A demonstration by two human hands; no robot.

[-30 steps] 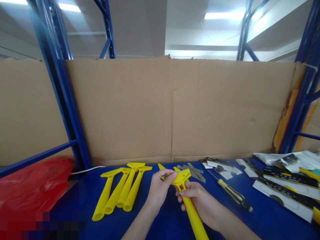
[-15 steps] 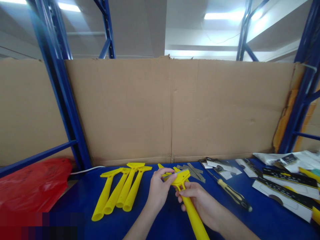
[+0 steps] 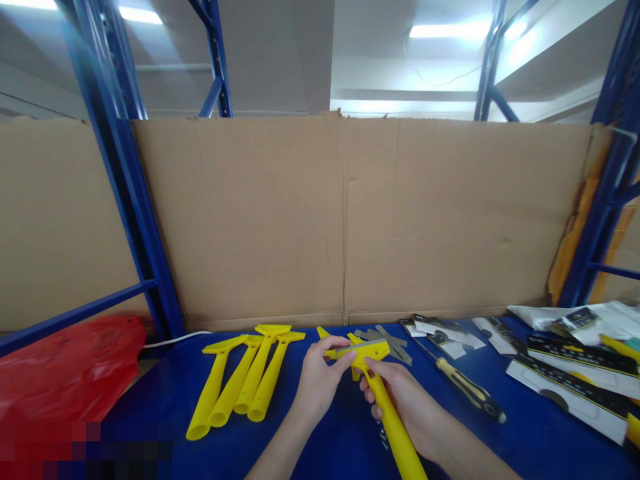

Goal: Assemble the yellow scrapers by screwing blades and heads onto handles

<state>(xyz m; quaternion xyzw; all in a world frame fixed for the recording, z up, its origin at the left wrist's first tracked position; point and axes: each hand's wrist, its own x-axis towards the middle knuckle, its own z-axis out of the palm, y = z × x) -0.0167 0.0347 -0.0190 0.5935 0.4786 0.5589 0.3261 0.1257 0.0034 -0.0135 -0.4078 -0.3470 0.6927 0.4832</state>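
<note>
A yellow scraper (image 3: 393, 413) with a long round handle is held in the middle, its wide head tilted up and away. My right hand (image 3: 403, 400) wraps its fingers round the neck and upper handle, thumb near the head. My left hand (image 3: 317, 377) pinches the left end of the head, where a thin grey blade (image 3: 370, 345) lies along the front edge. The fingertips partly hide how far the blade sits in the head. More yellow parts (image 3: 323, 331) lie behind, partly covered by my hands. Several loose grey blades (image 3: 395, 343) lie just beyond.
Several yellow scraper handles (image 3: 235, 380) lie side by side at left. A screwdriver (image 3: 470, 390) and black-and-white packaging cards (image 3: 565, 400) are at right. Small metal pieces (image 3: 383, 437) lie under my right hand. A red plastic bag (image 3: 70, 367) is far left; cardboard (image 3: 260, 220) stands behind.
The scraper's head has shifted slightly right and turned, and the blade now lies along its edge. My right hand has moved slightly right, uncovering the small metal pieces.
</note>
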